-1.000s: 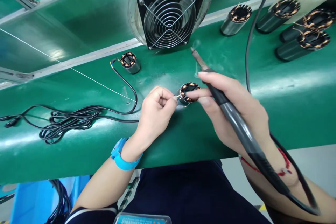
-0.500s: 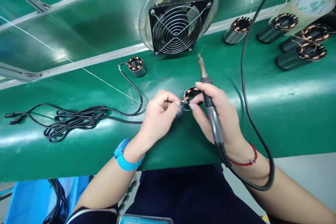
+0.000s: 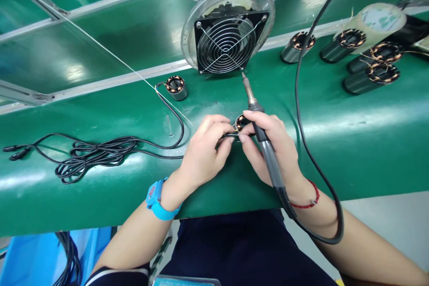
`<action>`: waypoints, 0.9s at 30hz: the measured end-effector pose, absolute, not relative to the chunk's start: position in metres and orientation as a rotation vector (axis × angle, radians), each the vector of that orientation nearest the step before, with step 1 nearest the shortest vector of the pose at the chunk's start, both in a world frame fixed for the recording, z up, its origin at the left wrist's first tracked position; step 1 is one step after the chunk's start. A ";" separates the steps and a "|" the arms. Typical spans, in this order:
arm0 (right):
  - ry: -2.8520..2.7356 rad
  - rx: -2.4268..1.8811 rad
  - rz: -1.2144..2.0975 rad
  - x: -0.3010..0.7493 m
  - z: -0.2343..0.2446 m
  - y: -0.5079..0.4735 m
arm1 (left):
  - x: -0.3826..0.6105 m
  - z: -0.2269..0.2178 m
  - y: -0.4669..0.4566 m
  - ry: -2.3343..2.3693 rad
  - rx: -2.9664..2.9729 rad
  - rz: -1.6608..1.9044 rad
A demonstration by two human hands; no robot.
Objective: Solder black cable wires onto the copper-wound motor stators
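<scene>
My right hand (image 3: 273, 145) is closed around a soldering iron (image 3: 268, 149), whose tip points up and away from me. Its thumb and a fingertip also reach to a motor stator (image 3: 240, 122) wound with copper, partly hidden behind the fingers. My left hand (image 3: 209, 147) pinches the end of a black cable (image 3: 228, 135) beside that stator. Thin wires show between the two hands, too small to make out clearly. Left of the hands, a coiled black cable (image 3: 100, 152) lies on the green bench. Another stator (image 3: 176, 88) with a cable joined to it stands behind it.
A round fume extractor with a fan grille (image 3: 225, 47) stands behind my hands. Several stators (image 3: 372, 78) are at the back right, near a tape roll (image 3: 382, 18). A thin white strand (image 3: 134, 70) slants across the left. The iron's cord (image 3: 300, 98) loops at right.
My left fingers have shifted on the cable, and more black cable shows at the fingertips. The soldering iron has moved slightly left with my right hand. The camera view has shifted a little.
</scene>
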State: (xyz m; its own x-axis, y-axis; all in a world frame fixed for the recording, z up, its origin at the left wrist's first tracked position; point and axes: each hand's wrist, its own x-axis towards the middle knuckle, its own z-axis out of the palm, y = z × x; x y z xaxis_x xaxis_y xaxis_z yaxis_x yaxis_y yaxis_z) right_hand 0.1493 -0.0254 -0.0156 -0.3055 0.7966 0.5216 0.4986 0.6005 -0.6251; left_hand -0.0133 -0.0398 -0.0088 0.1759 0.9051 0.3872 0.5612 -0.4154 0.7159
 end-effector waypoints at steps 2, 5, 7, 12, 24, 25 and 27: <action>-1.968 -1.040 0.465 0.149 -0.015 -0.025 | -0.014 -0.009 -0.039 1.386 2.053 1.124; -1.974 -1.060 0.505 0.155 -0.015 -0.025 | -0.014 -0.009 -0.039 1.397 2.037 1.122; -2.004 -1.039 0.514 0.161 -0.017 -0.025 | -0.013 -0.010 -0.038 1.417 1.992 1.105; -2.085 -0.976 0.480 0.171 -0.025 -0.022 | -0.012 -0.012 -0.037 1.466 1.812 1.047; -1.864 -1.110 0.491 0.175 -0.019 -0.039 | -0.011 -0.013 -0.036 1.409 1.671 1.042; -1.825 -1.100 0.505 0.176 -0.019 -0.045 | -0.011 -0.013 -0.036 1.412 1.677 1.044; -1.765 -1.051 0.512 0.180 -0.022 -0.055 | -0.010 -0.014 -0.037 1.413 1.688 1.044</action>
State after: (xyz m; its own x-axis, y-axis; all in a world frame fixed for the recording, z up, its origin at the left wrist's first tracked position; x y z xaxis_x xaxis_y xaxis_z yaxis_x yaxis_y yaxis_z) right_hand 0.1799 -0.0546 -0.0217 -0.1450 0.8356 0.5299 0.4220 0.5366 -0.7307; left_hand -0.0101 -0.0369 -0.0140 0.0840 0.9855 0.1474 0.4301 -0.1693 0.8868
